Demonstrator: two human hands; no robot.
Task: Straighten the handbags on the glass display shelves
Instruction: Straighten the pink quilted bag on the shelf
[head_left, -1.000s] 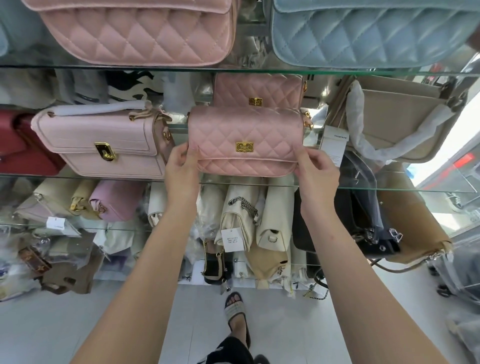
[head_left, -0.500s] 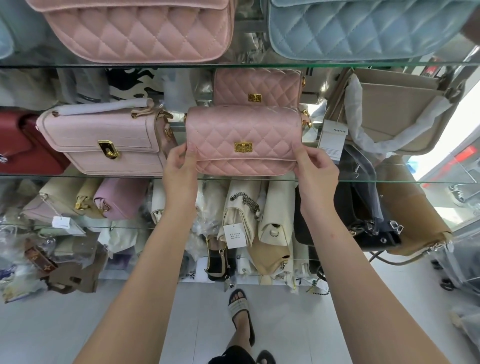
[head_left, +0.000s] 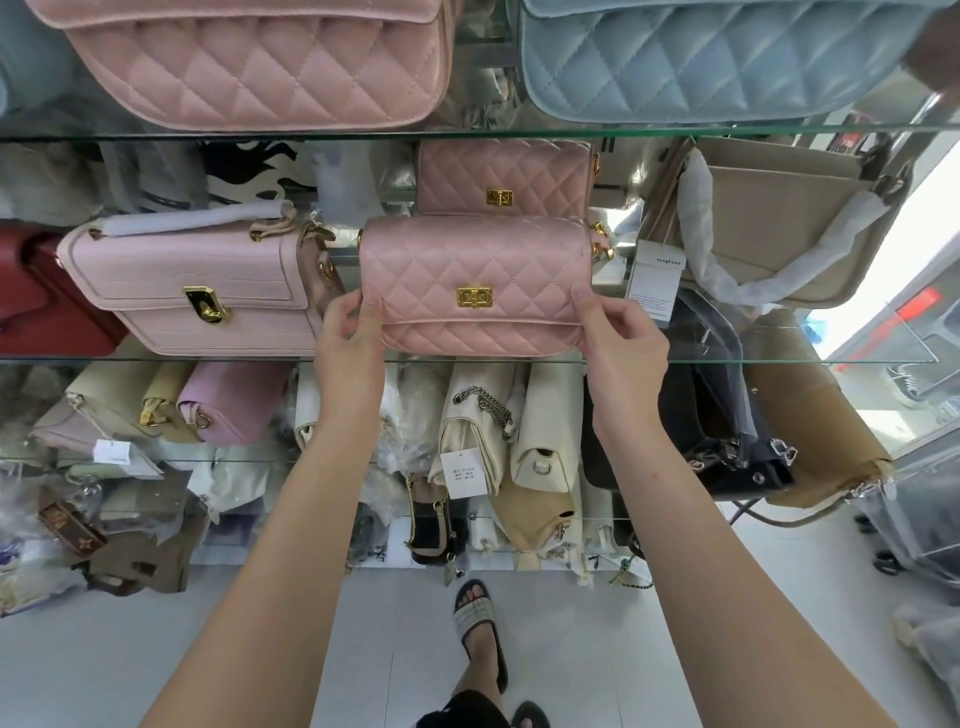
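Observation:
A small pink quilted handbag with a gold clasp stands upright at the front of the middle glass shelf. My left hand grips its lower left end, and my right hand grips its lower right end. Behind it a mirror shows its reflection. To its left stands a pale pink flap handbag with a wrapped handle. A beige shoulder bag leans at the right, with a white tag hanging beside it.
The glass shelf above holds a large pink quilted bag and a blue quilted bag. A red bag sits far left. Lower shelves are crowded with cream, lilac, black and tan bags. My sandalled foot is on the white floor.
Both hands have kept their hold on the small pink quilted handbag, which has shifted slightly left and now sits a little squarer on the shelf. The view has moved slightly.

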